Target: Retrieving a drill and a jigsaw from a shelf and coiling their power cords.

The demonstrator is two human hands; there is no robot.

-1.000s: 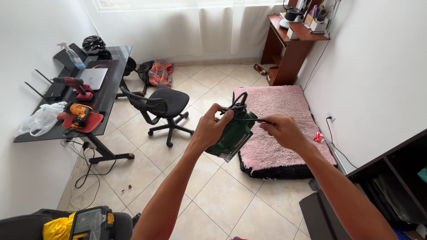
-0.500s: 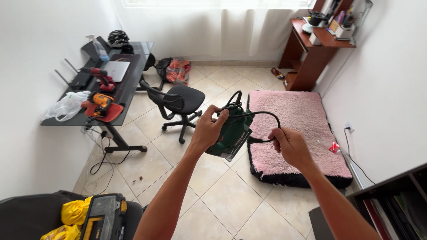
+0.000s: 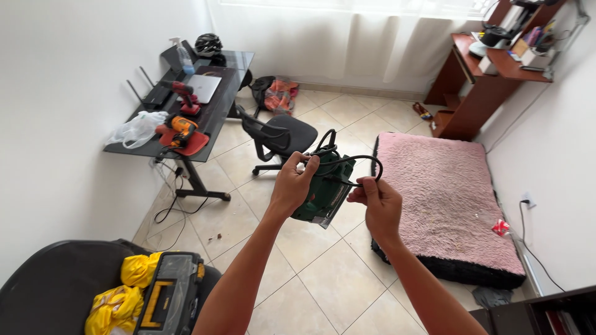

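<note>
A: Green power tool (image 3: 326,193)?
B: Gripped mid-air by left hand (image 3: 293,188), fingers closed round it, above the tiled floor (image 3: 323,279).
A: Cord (image 3: 347,162)?
B: Pinched by right hand (image 3: 380,203).

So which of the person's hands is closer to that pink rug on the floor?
Right. The right hand, pinching the black cord, is beside the pink rug's near edge in the head view. The left hand, gripping the green power tool, is farther left, over bare tiles.

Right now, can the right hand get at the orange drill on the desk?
Probably not. The right hand is pinching the black cord of the green tool, and the orange drill lies across the room on the desk, beyond the chair.
</note>
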